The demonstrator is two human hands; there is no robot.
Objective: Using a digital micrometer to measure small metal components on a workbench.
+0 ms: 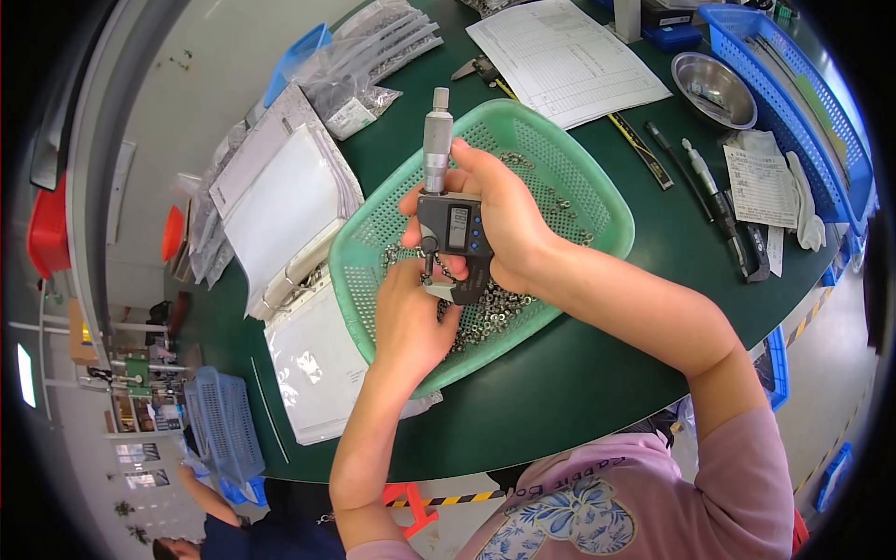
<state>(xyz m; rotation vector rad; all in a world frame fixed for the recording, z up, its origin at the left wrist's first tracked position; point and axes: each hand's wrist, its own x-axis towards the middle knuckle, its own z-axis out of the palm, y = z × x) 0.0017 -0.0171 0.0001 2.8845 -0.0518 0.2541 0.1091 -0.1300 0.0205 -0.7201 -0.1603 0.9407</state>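
My right hand (pixel 511 217) is closed around a digital micrometer (pixel 455 227), thumb up beside its silver thimble. The small screen faces up and the frame's open end points left. At that gap, my left hand (pixel 411 313) has its fingers drawn together against the measuring faces; whatever they pinch is too small and hidden to make out. Both hands are over a green perforated plastic basket (pixel 583 159). Small shiny metal nut-like parts (pixel 495 319) lie heaped at its near side, with more scattered along the far right.
An open ring binder (pixel 289 210) lies left of the basket, near bagged parts (pixel 373 47). Printed sheets (pixel 569 61) and a caliper (pixel 481 67) are behind. Rightward sit a metal bowl (pixel 714 89), another micrometer (pixel 709 177), gloves (pixel 805 201) and a blue basket (pixel 793 103). Another person (pixel 252 527) is lower left.
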